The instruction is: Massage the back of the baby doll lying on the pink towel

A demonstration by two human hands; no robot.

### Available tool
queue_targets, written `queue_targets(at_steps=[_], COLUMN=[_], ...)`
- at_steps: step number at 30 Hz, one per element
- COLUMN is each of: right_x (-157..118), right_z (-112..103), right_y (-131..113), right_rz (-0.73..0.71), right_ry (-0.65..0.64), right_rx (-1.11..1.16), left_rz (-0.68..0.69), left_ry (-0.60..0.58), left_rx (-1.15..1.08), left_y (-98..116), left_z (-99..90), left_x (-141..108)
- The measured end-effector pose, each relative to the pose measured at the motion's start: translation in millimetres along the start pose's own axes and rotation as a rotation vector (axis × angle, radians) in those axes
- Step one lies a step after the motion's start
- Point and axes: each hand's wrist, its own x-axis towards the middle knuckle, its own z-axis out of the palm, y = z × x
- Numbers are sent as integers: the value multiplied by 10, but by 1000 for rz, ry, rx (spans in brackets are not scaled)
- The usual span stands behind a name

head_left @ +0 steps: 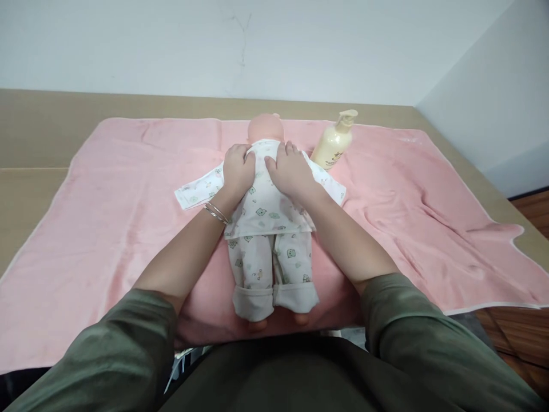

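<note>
A baby doll (pixel 268 214) in a white print top and trousers with turned-up cuffs lies lengthwise before me, its bald head (pixel 265 127) at the far end. Its face does not show. My left hand (pixel 239 170) rests on the doll's left-side shoulder in view, fingers laid over it and thumb pointing inward. On the other shoulder lies my right hand (pixel 293 171), flat, with fingers and thumb apart. Both hands touch the cloth of the top. The doll's sleeves (pixel 199 189) stretch out to either side, and its feet peek from the cuffs.
A pink blanket (pixel 128 200) with wrinkles on the right covers most of the wooden table (pixel 38 131). A cream pump bottle (pixel 333 142) stands tilted in view beside the doll's right-side sleeve. Behind the table rises a white wall (pixel 150 46).
</note>
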Motion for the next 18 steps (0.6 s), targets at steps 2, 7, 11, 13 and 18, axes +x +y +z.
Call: queue_targets(at_steps=[2,7,11,13,18], right_x=[-138,-201,64,151,-21], right_z=[59,70,-11,-15,109], right_y=[-148,-246,70,188,-39], right_rz=[-56,-303,-329,-251,-84], right_ry=[35,19,-17,14,109], right_rx=[-39,-40,49,79,-19], left_rz=[-4,-20,-17,-27,-60], left_ry=[5,33,18,-2,-23], left_rx=[3,-6,-4,32,129], left_y=[-6,-49,-16,33,129], left_z=[-1,1,-13,-32,-71], left_x=[-3,5,6,-7,-50])
